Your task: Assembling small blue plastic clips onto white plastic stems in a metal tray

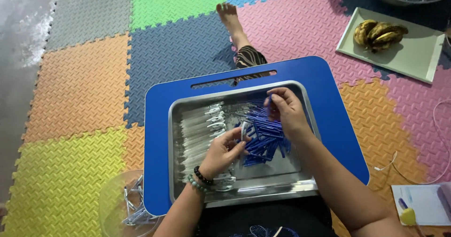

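L hand [224, 151] & R hand [287, 111] each pinching blue sticks [264, 140] in steel tray [263, 190].

Both forearms are bare, no sleeves. The left hand [224, 150] has two bead bracelets at the wrist: one of black beads [203, 176], one of pale green beads [196, 184] just behind it. The right hand [287, 111] wears nothing.
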